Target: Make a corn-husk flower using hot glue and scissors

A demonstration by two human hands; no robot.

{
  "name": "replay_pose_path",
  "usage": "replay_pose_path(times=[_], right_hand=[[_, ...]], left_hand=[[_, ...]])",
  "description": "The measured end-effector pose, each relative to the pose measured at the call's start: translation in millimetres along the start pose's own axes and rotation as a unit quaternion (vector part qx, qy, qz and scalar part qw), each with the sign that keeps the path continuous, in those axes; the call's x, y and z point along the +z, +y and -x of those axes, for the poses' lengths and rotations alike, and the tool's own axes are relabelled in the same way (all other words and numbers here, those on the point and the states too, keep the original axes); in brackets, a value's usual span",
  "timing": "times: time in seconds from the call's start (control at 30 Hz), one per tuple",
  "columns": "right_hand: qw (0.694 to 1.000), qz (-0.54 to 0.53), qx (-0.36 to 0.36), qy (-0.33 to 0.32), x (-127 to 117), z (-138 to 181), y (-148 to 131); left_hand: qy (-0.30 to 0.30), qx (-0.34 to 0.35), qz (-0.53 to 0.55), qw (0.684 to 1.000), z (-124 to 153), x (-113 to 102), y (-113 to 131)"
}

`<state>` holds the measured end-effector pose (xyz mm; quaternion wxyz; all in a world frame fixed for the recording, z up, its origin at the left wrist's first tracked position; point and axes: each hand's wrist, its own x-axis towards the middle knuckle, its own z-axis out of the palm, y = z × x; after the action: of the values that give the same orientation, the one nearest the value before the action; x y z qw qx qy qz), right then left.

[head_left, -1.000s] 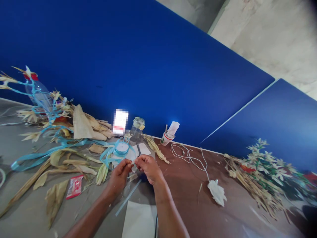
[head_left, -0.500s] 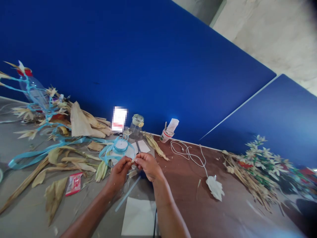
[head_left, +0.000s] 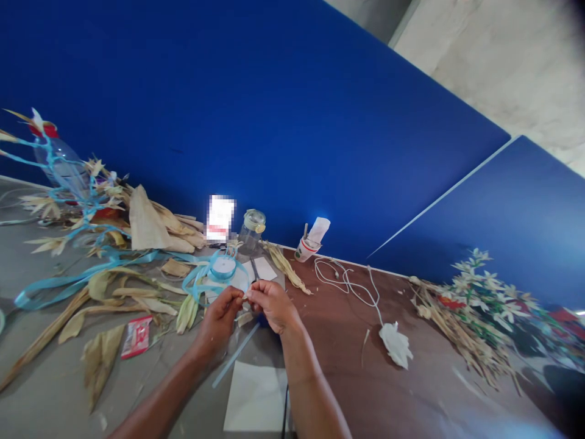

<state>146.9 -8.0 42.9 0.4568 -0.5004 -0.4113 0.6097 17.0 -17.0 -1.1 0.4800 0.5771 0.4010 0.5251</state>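
My left hand [head_left: 223, 317] and my right hand [head_left: 272, 305] meet fingertip to fingertip over the middle of the table. Both are closed in a pinch on a small pale piece [head_left: 245, 297], which looks like a strip of corn husk; the fingers cover most of it. Just beyond the hands is a spool of light blue ribbon [head_left: 223, 267], its loose loops lying around it. Dark-handled scissors [head_left: 254, 269] rest on white paper behind my fingers. A greenish husk piece [head_left: 187, 314] lies left of my left hand. Below the hands is a translucent glue stick [head_left: 235, 356].
Dried husks [head_left: 150, 225] and a plastic bottle [head_left: 64, 161] with blue-wrapped stems crowd the left. A glass jar [head_left: 251, 231], a paper cup [head_left: 307, 249] and a white cable [head_left: 347, 283] stand or lie along the blue partition [head_left: 274, 122]. White flowers [head_left: 484, 292] are at right.
The hands keep almost the same pinch at the same spot. The whole view has shifted very slightly; nothing else has visibly moved.
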Motion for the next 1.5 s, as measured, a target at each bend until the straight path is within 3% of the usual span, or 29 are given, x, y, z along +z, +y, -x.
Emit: replay_pose_path(times=[0.3, 0.53, 0.8, 1.03, 1.5], right_hand=[[1.0, -0.01, 0.016, -0.01, -2.0, 0.8, 0.2], [0.999, 0.029, 0.001, 0.024, -5.5, -2.2, 0.0], [0.999, -0.044, -0.013, -0.016, -0.2, 7.8, -13.5], [1.0, -0.03, -0.007, 0.005, 3.6, 0.5, -1.0], [0.997, -0.064, 0.028, 0.026, 3.3, -5.6, 6.4]], left_hand=[[0.013, 0.007, 0.009, 1.0, -0.1, -0.8, 1.2], [0.015, 0.015, 0.008, 1.0, -0.9, -3.2, -0.4], [0.023, -0.006, 0.018, 1.0, -0.2, -0.7, -1.7], [0.001, 0.018, 0.023, 1.0, -0.4, -0.6, -1.5], [0.012, 0.013, 0.021, 1.0, 0.4, -0.8, 4.6]])
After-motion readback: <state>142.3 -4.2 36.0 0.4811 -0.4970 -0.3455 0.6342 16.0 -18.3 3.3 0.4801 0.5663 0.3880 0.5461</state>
